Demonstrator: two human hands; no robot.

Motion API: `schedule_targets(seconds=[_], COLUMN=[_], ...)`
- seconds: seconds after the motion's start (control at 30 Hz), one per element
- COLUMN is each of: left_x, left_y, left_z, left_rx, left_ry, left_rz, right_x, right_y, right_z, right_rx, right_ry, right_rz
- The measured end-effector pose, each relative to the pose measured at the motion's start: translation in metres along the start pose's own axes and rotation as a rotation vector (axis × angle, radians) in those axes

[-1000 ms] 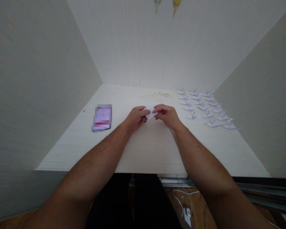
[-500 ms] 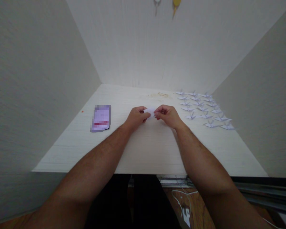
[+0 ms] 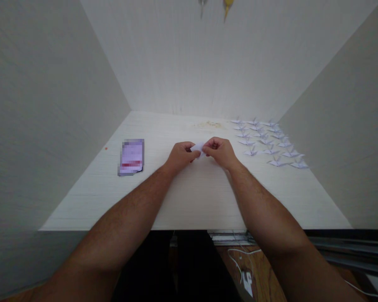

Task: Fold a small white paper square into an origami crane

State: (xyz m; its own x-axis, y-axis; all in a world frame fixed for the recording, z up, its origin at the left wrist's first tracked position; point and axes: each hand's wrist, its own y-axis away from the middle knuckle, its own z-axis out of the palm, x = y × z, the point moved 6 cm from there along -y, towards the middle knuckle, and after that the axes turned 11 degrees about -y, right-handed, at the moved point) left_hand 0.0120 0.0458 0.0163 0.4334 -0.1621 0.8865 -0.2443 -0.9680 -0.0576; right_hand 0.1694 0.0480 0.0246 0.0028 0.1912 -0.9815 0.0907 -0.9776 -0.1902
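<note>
My left hand (image 3: pixel 180 156) and my right hand (image 3: pixel 221 152) meet over the middle of the white table (image 3: pixel 195 197). Both pinch one small piece of white folded paper (image 3: pixel 198 147) between thumbs and fingertips, just above the tabletop. Only a small part of the paper shows between the fingers. Both forearms reach in from the near edge.
Several folded white paper cranes (image 3: pixel 266 140) lie in rows at the far right of the table. A flat purple pack (image 3: pixel 131 157) lies to the left. A faint stain (image 3: pixel 208 124) marks the far side. White walls close in on three sides. A cable (image 3: pixel 241 264) lies on the floor below.
My hands have drawn closer together over the paper, so less of it shows. The view has shifted slightly.
</note>
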Motion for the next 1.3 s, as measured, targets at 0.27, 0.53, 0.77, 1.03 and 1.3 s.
schedule_targets(seconds=[0.27, 0.53, 0.77, 1.03, 1.3], left_x=[-0.005, -0.013, -0.008, -0.009, -0.01], left_y=[-0.003, -0.009, -0.005, -0.007, -0.008], left_z=[0.003, 0.012, 0.013, 0.009, 0.009], left_rx=[-0.032, -0.133, -0.221, -0.217, -0.194], left_ry=[0.077, 0.446, 0.409, 0.345, 0.242], left_rz=[0.021, -0.052, -0.075, -0.037, -0.022], right_x=[0.001, -0.004, 0.001, -0.002, 0.005], right_y=[0.0, 0.003, 0.0, 0.002, 0.0], right_z=[-0.001, 0.0, -0.007, -0.01, -0.012], right_rx=[-0.064, -0.219, -0.182, -0.203, -0.158], right_ry=[-0.024, -0.142, -0.056, -0.094, -0.051], right_rz=[0.0, 0.052, 0.068, 0.08, 0.112])
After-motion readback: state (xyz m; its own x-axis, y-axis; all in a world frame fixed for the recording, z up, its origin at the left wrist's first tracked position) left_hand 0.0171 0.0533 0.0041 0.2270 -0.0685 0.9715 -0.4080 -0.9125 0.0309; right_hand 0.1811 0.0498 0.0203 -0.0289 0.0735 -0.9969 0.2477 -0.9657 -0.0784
